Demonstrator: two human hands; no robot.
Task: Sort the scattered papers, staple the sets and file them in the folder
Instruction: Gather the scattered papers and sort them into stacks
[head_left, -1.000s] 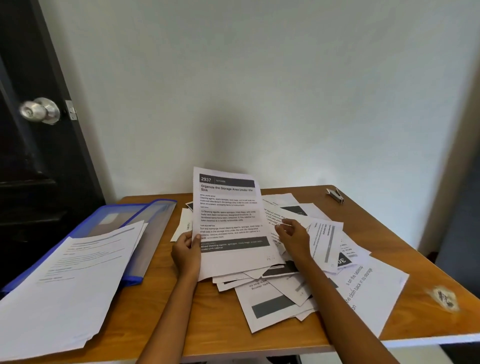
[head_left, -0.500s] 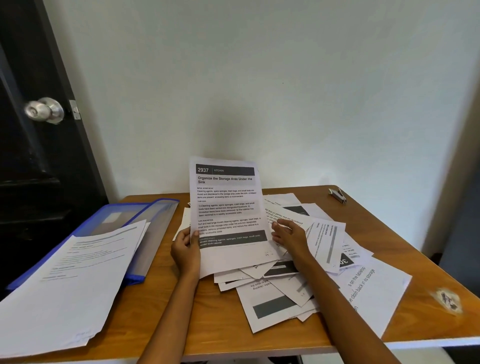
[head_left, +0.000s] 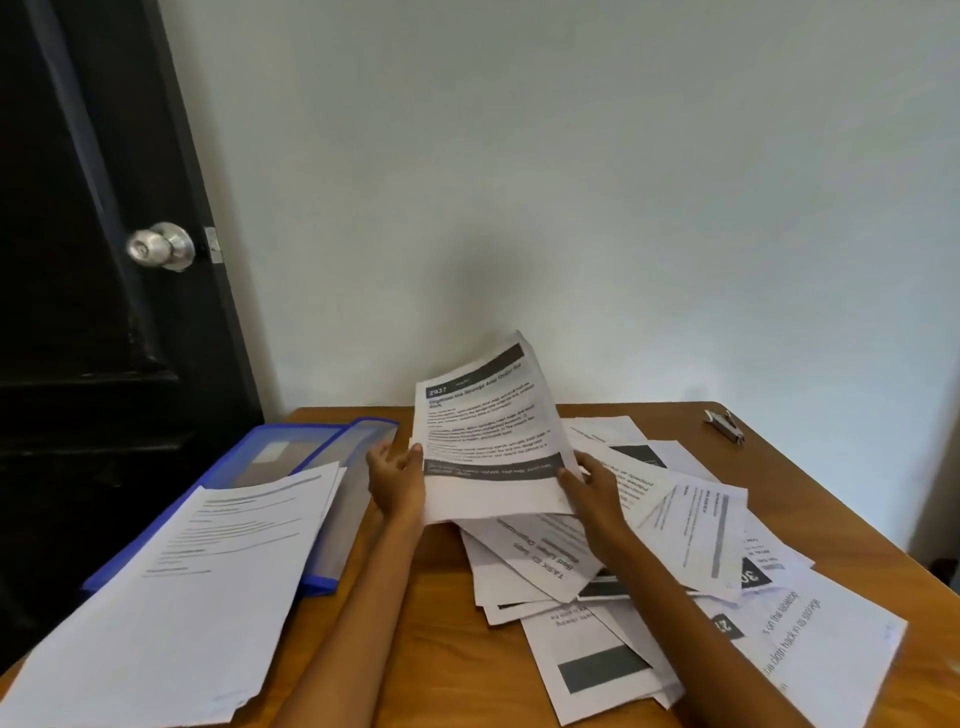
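change: held sheet (head_left: 485, 431) was upright and facing the camera, gripped by left hand only; now tilted back and leaning right, and right hand has come off the pile onto its lower right corner. View has also swung right.
left hand (head_left: 397, 480): grips sheet's lower left edge, thumb on front, fingers behind.
right hand (head_left: 589, 486): fingers curled round the lower right corner, pinching it.
why two hands: judgement, one grip lets a single page flop; holding both bottom corners keeps it flat enough to read the header "2937" and match it to a set.
loose pile (head_left: 649, 561): many sheets overlapping at mixed angles on table (head_left: 441, 639), right of centre, directly under the held sheet. Unsorted.
sorted stack (head_left: 171, 597): near left, squared up, lying partly over the folder.
folder (head_left: 291, 452): blue, open flat at left, close to the stack so filing is a short reach.
stapler (head_left: 724, 425): far right corner, well apart from hands, untouched.
stage: judgement, sorting; nothing visibly stapled.
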